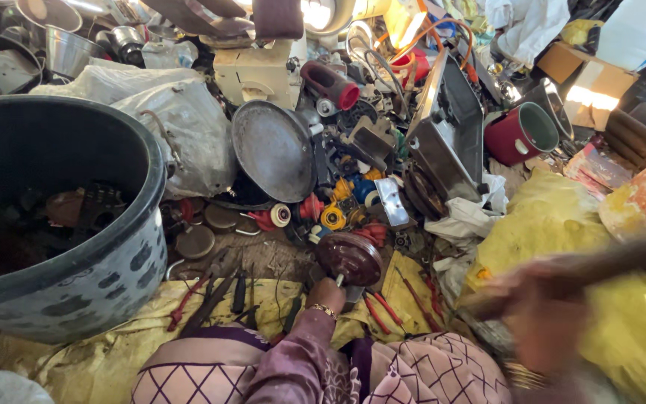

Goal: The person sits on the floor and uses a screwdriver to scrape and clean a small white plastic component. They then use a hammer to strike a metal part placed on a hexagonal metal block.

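Brown cardboard box (591,78) at upper right, flaps open, among clutter

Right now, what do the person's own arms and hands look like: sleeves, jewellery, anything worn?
The left hand is bare, with a gold-coloured bracelet at the wrist and a mauve patterned sleeve behind it. The right hand is motion-blurred; it looks bare, with what seem to be bangles at its wrist, too smeared to tell.

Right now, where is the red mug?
In the head view, the red mug lies tipped on its side at upper right, beside the grey metal casing and below the cardboard box.
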